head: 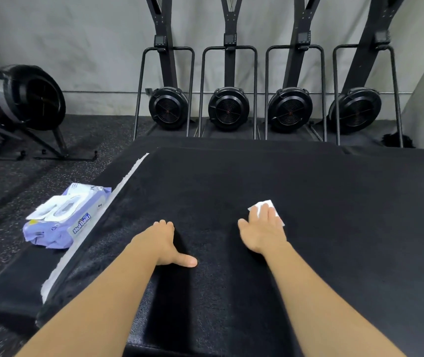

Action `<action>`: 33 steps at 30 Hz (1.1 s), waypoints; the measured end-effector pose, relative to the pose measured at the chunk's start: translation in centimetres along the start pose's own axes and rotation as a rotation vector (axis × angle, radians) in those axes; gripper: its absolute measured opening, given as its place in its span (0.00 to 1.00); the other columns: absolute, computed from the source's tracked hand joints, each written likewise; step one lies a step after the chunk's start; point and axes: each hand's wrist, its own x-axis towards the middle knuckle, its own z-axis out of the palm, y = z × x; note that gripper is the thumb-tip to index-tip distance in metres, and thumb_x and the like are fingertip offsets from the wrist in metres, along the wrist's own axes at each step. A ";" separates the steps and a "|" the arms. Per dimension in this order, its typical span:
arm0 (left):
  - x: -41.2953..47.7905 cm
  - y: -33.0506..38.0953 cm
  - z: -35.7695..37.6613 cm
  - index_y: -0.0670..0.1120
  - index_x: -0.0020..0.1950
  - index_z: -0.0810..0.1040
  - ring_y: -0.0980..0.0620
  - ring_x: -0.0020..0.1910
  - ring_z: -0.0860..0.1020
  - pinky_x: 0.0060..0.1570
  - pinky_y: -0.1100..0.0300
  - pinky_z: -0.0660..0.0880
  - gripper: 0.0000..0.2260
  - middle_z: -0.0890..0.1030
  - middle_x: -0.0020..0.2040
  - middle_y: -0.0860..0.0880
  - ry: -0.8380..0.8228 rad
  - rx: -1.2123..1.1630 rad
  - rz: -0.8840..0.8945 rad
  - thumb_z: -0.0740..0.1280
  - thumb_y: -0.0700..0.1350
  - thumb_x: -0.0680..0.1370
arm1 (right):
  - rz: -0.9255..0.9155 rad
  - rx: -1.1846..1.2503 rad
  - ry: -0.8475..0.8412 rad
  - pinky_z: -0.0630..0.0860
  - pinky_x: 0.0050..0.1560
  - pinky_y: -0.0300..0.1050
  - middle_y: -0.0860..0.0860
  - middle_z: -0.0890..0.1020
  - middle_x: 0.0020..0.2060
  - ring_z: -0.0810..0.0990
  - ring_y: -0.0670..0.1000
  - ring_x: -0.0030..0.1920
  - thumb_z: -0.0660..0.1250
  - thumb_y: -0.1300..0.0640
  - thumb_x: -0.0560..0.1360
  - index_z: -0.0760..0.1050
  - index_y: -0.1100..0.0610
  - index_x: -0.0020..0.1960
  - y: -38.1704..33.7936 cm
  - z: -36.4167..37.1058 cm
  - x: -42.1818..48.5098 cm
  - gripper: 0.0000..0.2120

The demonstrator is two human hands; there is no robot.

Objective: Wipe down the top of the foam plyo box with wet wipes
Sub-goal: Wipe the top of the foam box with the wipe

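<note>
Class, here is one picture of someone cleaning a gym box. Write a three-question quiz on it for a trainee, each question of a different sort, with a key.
1. True or false: the left hand presses the wipe onto the box.
2. Where does the pack lie? A on the box top; B left of the box, lower down; C in a hand.
3. Fill in: ____ upright fan machines stand in a row at the wall behind the box.

Key: 1 false, the right hand presses it with flat fingers, and the left hand rests bare on the box; 2 B; 3 four.
</note>
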 end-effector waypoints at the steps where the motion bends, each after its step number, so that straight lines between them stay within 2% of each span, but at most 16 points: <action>1: 0.1 0.0 0.0 0.43 0.80 0.47 0.49 0.78 0.52 0.73 0.49 0.60 0.56 0.51 0.79 0.46 0.001 0.001 0.003 0.70 0.71 0.65 | -0.015 -0.004 0.009 0.48 0.77 0.53 0.54 0.51 0.78 0.46 0.54 0.78 0.46 0.46 0.82 0.50 0.55 0.80 -1.5 0.6 0.0 0.29; 4: 0.2 0.0 0.1 0.43 0.79 0.48 0.49 0.78 0.52 0.73 0.50 0.61 0.56 0.52 0.79 0.46 0.011 0.012 0.007 0.71 0.71 0.64 | -0.125 -0.018 -0.011 0.47 0.77 0.52 0.54 0.51 0.77 0.47 0.54 0.77 0.46 0.45 0.82 0.49 0.56 0.80 -6.4 2.1 -0.2 0.29; 6: 0.4 -0.1 0.2 0.44 0.78 0.52 0.49 0.77 0.55 0.72 0.52 0.62 0.54 0.57 0.78 0.47 0.026 0.014 0.019 0.71 0.71 0.64 | -0.217 -0.014 -0.059 0.47 0.77 0.51 0.55 0.50 0.77 0.46 0.54 0.77 0.46 0.45 0.83 0.49 0.56 0.80 -9.2 2.7 -0.3 0.29; 9: 0.6 -0.3 0.2 0.46 0.76 0.58 0.50 0.75 0.59 0.70 0.53 0.65 0.51 0.61 0.75 0.47 0.039 0.001 0.041 0.72 0.70 0.63 | -0.335 -0.001 -0.158 0.43 0.78 0.50 0.53 0.44 0.80 0.40 0.53 0.79 0.46 0.45 0.84 0.46 0.53 0.81 -10.7 2.8 0.0 0.28; 12: 0.6 -0.3 0.2 0.43 0.79 0.48 0.49 0.78 0.51 0.73 0.51 0.60 0.57 0.51 0.79 0.46 0.017 0.000 0.018 0.71 0.71 0.64 | -0.415 0.008 -0.128 0.48 0.76 0.48 0.49 0.53 0.77 0.49 0.50 0.77 0.48 0.47 0.83 0.54 0.48 0.79 -8.7 1.6 0.7 0.25; 14: 0.6 -0.3 0.2 0.43 0.79 0.44 0.48 0.79 0.46 0.75 0.49 0.56 0.58 0.46 0.80 0.45 0.002 -0.015 0.011 0.71 0.71 0.64 | -0.385 0.040 -0.067 0.54 0.74 0.48 0.48 0.59 0.72 0.56 0.51 0.73 0.51 0.48 0.82 0.59 0.47 0.76 -6.0 0.6 1.1 0.22; 16: 0.5 -0.2 0.0 0.43 0.79 0.43 0.48 0.79 0.45 0.75 0.48 0.55 0.58 0.44 0.80 0.45 -0.011 -0.021 0.010 0.71 0.70 0.64 | -0.318 0.028 -0.023 0.57 0.74 0.49 0.47 0.60 0.70 0.59 0.52 0.72 0.51 0.49 0.81 0.61 0.47 0.74 -2.9 -0.3 1.7 0.21; 20: 0.3 0.0 -0.2 0.43 0.80 0.46 0.47 0.79 0.49 0.75 0.49 0.57 0.57 0.47 0.80 0.45 -0.023 0.003 0.009 0.71 0.71 0.64 | -0.122 0.018 -0.039 0.60 0.73 0.54 0.47 0.57 0.74 0.59 0.54 0.73 0.49 0.46 0.82 0.58 0.45 0.76 2.8 -2.4 2.6 0.23; 23: 0.4 0.1 -0.4 0.43 0.80 0.48 0.47 0.78 0.51 0.74 0.49 0.59 0.57 0.48 0.80 0.45 -0.019 0.000 0.000 0.71 0.71 0.64 | -0.031 0.065 -0.067 0.57 0.74 0.55 0.49 0.55 0.75 0.56 0.55 0.75 0.48 0.46 0.82 0.55 0.46 0.78 4.2 -3.0 3.1 0.25; 26: 0.5 0.0 -0.4 0.43 0.80 0.46 0.47 0.79 0.49 0.74 0.48 0.58 0.58 0.47 0.80 0.45 -0.026 -0.006 -0.006 0.71 0.71 0.63 | 0.020 0.109 -0.042 0.55 0.76 0.55 0.50 0.56 0.75 0.53 0.54 0.76 0.49 0.44 0.81 0.55 0.50 0.79 2.3 -2.6 3.1 0.27; 28: 0.7 -0.1 -0.3 0.43 0.79 0.46 0.47 0.79 0.47 0.75 0.48 0.57 0.59 0.46 0.80 0.45 -0.034 -0.012 -0.007 0.72 0.71 0.63 | -0.012 0.079 0.003 0.56 0.75 0.53 0.50 0.58 0.73 0.55 0.53 0.75 0.52 0.43 0.81 0.58 0.52 0.77 -0.2 -1.7 2.7 0.27; 33: 0.9 -0.1 -0.2 0.44 0.79 0.52 0.47 0.76 0.57 0.72 0.52 0.63 0.57 0.56 0.78 0.46 -0.008 0.007 -0.005 0.72 0.72 0.62 | -0.219 -0.009 0.037 0.67 0.69 0.52 0.53 0.63 0.68 0.63 0.54 0.69 0.55 0.40 0.79 0.67 0.57 0.72 -8.4 0.9 2.0 0.29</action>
